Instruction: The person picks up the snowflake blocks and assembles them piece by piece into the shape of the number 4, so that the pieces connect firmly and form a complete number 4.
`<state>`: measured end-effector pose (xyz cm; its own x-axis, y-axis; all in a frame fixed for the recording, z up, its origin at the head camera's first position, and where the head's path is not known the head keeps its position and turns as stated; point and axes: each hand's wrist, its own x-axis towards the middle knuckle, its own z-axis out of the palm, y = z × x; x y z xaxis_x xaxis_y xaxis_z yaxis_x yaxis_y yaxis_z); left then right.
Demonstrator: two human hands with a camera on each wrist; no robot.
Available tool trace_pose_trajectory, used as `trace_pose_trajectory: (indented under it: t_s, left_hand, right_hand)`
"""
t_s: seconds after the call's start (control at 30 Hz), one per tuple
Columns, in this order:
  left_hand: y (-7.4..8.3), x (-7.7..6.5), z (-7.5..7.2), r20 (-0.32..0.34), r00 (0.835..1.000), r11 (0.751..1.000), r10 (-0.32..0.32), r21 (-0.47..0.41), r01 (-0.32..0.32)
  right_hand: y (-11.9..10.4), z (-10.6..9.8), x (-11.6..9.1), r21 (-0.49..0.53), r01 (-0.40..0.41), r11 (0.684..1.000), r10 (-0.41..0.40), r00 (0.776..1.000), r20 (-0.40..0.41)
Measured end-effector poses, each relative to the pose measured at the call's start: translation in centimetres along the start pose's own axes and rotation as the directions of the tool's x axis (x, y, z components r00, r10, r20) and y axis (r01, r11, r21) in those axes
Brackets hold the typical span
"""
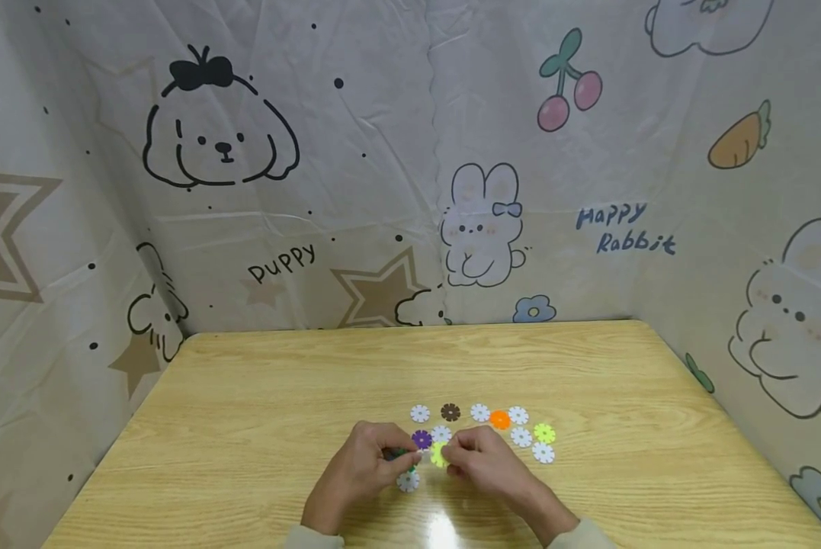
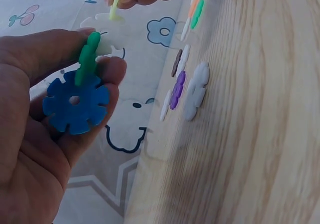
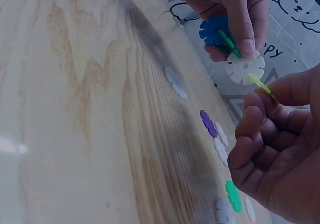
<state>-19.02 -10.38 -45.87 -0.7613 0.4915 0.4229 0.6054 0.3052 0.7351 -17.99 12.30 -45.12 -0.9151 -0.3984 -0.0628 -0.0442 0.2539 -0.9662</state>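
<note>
Small notched plastic discs are joined in a chain between the hands. The left hand (image 1: 372,461) pinches the chain, with a blue disc (image 2: 75,103) in front of its fingers and a green disc (image 2: 88,58) slotted into the blue one. A white disc (image 3: 245,66) follows, at the left thumb tip. Between thumb and finger, the right hand (image 1: 485,465) pinches a yellow disc (image 3: 261,83), seen edge-on in both wrist views. The yellow disc's edge meets a notch of the white disc; how deep it sits I cannot tell.
Loose discs lie flat beyond the hands on the wooden table (image 1: 280,396): several white, a purple disc (image 1: 421,439), a brown disc (image 1: 450,412), an orange disc (image 1: 500,419) and a yellow-green disc (image 1: 543,433). One white disc (image 1: 408,481) lies near the left hand. Printed cloth (image 1: 383,152) hangs behind.
</note>
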Motion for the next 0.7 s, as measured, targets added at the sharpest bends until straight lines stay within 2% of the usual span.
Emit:
trace_pose_trajectory:
  t_s: [0.13, 0.33, 0.7]
  left_hand:
    - [-0.14, 0.04, 0.08, -0.006, 0.999, 0.999, 0.038, -0.015, -0.038]
    - [-0.17, 0.09, 0.20, -0.012, 0.998, 0.998, 0.057, -0.015, -0.057]
    - [-0.12, 0.34, 0.50, -0.067, 0.989, 0.991, 0.128, -0.019, -0.130]
  right_hand:
    - [0.25, 0.14, 0.09, 0.020, -0.011, 1.000, 0.011, 1.000, 0.000]
    - [0.28, 0.27, 0.00, 0.063, -0.018, 0.998, 0.018, 1.000, -0.008]
    - [-0.25, 0.11, -0.26, 0.141, -0.021, 0.990, 0.021, 1.000, 0.003]
